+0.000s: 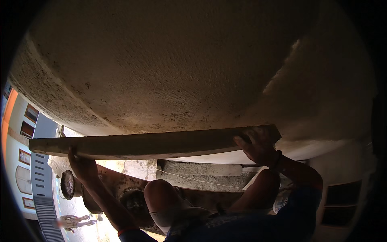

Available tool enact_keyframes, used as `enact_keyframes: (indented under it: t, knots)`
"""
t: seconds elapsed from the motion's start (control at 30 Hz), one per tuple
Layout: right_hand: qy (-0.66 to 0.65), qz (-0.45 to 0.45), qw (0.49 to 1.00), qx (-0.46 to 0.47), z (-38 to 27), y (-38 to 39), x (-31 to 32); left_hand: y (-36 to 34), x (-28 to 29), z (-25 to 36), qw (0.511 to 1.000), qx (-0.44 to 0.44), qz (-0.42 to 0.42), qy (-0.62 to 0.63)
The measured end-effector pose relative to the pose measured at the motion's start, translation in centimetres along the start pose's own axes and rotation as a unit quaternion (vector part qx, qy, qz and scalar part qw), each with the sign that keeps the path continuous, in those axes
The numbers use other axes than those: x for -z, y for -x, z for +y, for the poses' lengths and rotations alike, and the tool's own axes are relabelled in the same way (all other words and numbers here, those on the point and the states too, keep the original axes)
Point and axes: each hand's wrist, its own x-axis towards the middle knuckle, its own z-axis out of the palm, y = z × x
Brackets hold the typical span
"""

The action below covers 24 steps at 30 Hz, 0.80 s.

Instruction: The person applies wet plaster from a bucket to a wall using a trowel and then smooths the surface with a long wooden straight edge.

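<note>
A long straight-edged wooden board (161, 144) spans the view from left to right, its upper edge close to or against the rough plaster surface (181, 88). My left hand (83, 167) grips the board from below near its left end, with the thumb showing on the near face. Close to the other end, my right hand (260, 146) is closed on the board, its fingers over the face and upper edge. A dark band circles my right wrist. The left fingers behind the board are hidden.
My bent knees (163, 195) are below the board. A bucket (70, 185) with dark contents stands at the left. Grey planks (201, 168) lie beyond my knees. Far down at the left is another person (74, 222), near a building (24, 161) with windows.
</note>
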Motion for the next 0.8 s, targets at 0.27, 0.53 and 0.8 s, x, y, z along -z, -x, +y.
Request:
enact_keyframes:
  t: [0.27, 0.53, 0.8]
  knots:
    - [0.123, 0.004, 0.982, -0.141, 4.5, 7.0, 0.0, -3.8, -5.0, -15.2, 0.997, 0.059, 0.013, -0.039]
    - [0.224, 0.125, 0.953, -0.163, 10.3, 2.6, -0.7, -8.6, -13.6, -15.1, 0.998, -0.04, -0.009, -0.042]
    - [0.318, 0.195, 0.913, -0.165, 12.5, -7.2, 6.0, -14.0, -22.9, -4.8, 0.961, -0.206, -0.056, -0.179]
